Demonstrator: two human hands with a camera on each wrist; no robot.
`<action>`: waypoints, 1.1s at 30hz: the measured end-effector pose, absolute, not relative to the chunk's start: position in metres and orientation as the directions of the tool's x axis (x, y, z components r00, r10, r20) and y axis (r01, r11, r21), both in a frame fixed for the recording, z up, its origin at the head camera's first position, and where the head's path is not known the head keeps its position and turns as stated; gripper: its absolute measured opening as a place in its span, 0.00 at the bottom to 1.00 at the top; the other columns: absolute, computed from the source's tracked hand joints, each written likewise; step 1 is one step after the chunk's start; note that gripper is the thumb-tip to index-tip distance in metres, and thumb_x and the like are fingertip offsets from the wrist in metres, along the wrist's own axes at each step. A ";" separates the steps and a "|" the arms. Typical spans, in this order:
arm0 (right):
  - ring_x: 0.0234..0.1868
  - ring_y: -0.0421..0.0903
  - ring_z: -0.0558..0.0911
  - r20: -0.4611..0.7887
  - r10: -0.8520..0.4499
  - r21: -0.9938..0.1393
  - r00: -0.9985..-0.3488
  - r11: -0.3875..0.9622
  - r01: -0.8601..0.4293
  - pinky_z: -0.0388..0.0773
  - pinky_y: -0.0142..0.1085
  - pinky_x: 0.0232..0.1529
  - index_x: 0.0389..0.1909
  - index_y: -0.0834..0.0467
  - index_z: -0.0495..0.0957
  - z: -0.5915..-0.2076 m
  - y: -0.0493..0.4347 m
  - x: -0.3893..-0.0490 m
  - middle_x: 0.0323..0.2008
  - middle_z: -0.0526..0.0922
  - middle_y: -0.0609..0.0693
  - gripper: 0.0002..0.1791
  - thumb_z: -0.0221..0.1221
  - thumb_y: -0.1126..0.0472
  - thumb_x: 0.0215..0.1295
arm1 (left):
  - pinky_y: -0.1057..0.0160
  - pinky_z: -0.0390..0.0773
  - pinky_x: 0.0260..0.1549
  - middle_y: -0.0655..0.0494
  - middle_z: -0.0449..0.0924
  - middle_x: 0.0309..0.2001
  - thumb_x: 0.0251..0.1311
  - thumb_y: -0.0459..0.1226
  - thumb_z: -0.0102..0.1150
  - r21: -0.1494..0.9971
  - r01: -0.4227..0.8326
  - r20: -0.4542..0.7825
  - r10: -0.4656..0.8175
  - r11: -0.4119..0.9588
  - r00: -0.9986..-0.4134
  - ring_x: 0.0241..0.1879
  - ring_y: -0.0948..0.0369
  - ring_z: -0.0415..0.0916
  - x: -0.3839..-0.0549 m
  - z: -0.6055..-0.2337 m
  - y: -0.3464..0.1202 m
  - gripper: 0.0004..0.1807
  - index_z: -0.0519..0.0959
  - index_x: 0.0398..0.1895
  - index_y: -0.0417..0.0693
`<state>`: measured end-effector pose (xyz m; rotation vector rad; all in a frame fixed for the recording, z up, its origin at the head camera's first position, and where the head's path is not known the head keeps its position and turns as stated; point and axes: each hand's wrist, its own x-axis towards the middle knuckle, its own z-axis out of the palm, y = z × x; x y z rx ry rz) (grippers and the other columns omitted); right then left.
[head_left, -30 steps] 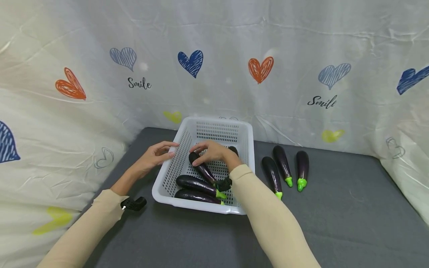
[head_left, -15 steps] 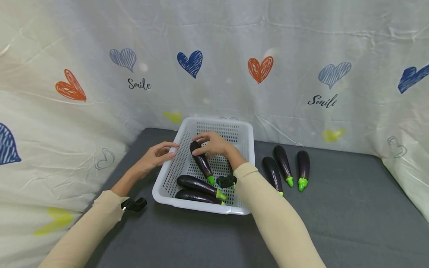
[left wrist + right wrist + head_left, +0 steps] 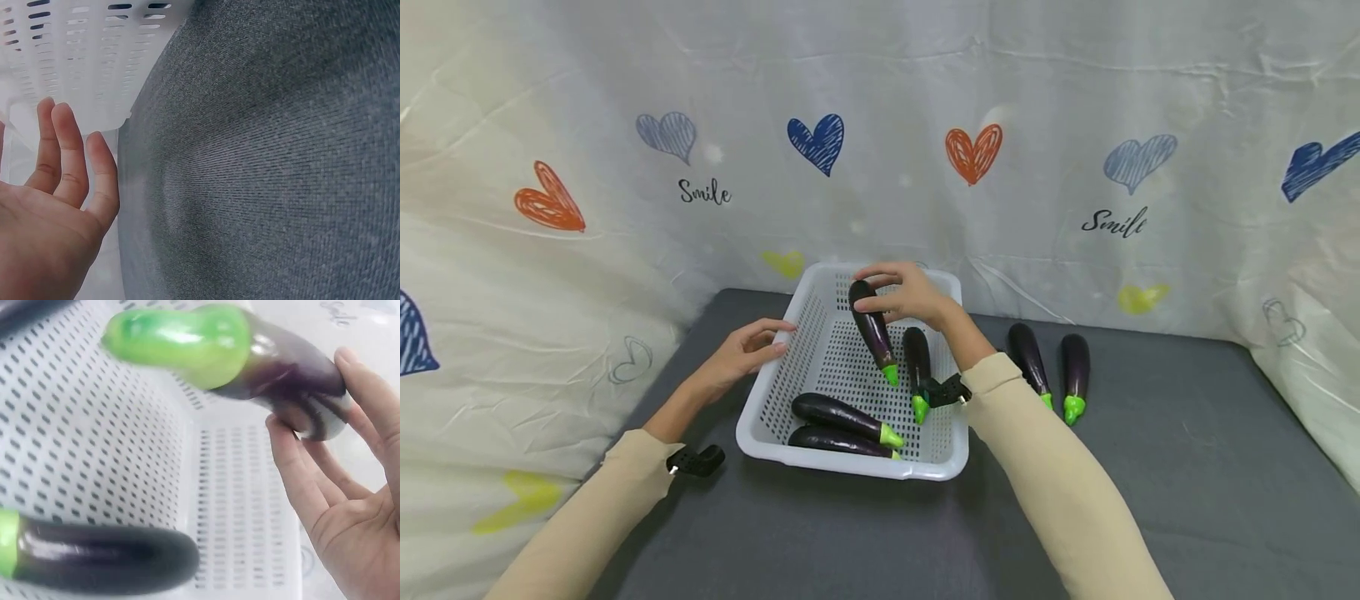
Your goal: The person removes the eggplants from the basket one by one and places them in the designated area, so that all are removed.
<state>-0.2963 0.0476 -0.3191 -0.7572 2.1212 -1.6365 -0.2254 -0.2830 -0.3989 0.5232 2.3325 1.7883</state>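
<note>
Over the back half of a white perforated plastic basket (image 3: 850, 464), my right hand (image 3: 912, 296) holds a dark purple eggplant (image 3: 871, 329) between thumb and fingers. Its green stem end points down toward the front. In the right wrist view the fingertips (image 3: 279, 428) pinch the blunt end of the held eggplant (image 3: 284, 359). Another eggplant (image 3: 917, 358) lies in the basket under my wrist. Two more eggplants, one rear (image 3: 835, 412) and one front (image 3: 835, 440), lie side by side near the front wall. My left hand (image 3: 737, 354) rests its loosely bent fingers at the basket's left rim.
Right of the basket, two eggplants, one nearer (image 3: 1028, 358) and one farther right (image 3: 1076, 371), lie on the grey cloth-covered table (image 3: 1187, 467). A third beside them is mostly hidden by my right arm. A white curtain (image 3: 895, 75) printed with hearts hangs behind.
My right hand has lifted the eggplant from the middle of the basket and carried it toward the back and slightly right. The left hand has stayed at the rim.
</note>
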 end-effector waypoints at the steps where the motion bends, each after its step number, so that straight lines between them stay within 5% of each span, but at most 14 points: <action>1: 0.59 0.56 0.77 0.048 -0.603 -0.963 -0.796 0.183 -0.197 0.79 0.51 0.51 0.68 0.59 0.74 -0.318 0.051 -0.296 0.66 0.71 0.59 0.30 0.69 0.63 0.66 | 0.50 0.82 0.41 0.37 0.71 0.60 0.74 0.36 0.58 0.957 0.179 0.086 0.365 0.228 -0.927 0.52 0.46 0.76 -0.225 -0.399 -0.283 0.22 0.71 0.68 0.44; 12: 0.57 0.58 0.79 0.122 -0.549 -0.964 -0.827 0.131 -0.229 0.78 0.52 0.54 0.68 0.57 0.74 -0.314 0.081 -0.298 0.64 0.71 0.59 0.31 0.70 0.64 0.65 | 0.50 0.83 0.40 0.35 0.73 0.59 0.75 0.35 0.57 0.961 0.188 0.099 0.383 0.202 -0.918 0.50 0.48 0.78 -0.224 -0.399 -0.285 0.22 0.70 0.68 0.43; 28: 0.64 0.54 0.73 0.184 -0.611 -0.946 -0.770 0.103 -0.309 0.76 0.52 0.55 0.73 0.55 0.70 -0.311 0.112 -0.291 0.68 0.70 0.55 0.38 0.71 0.66 0.62 | 0.51 0.83 0.40 0.35 0.73 0.57 0.75 0.35 0.56 0.963 0.195 0.108 0.393 0.188 -0.913 0.50 0.50 0.79 -0.225 -0.400 -0.286 0.21 0.70 0.68 0.43; 33: 0.65 0.61 0.72 0.176 -0.611 -0.950 -0.772 0.099 -0.295 0.71 0.55 0.60 0.74 0.52 0.68 -0.309 0.124 -0.283 0.71 0.66 0.53 0.40 0.72 0.66 0.62 | 0.51 0.83 0.40 0.34 0.73 0.59 0.75 0.35 0.56 0.964 0.190 0.104 0.395 0.185 -0.913 0.50 0.50 0.79 -0.224 -0.399 -0.285 0.21 0.70 0.68 0.43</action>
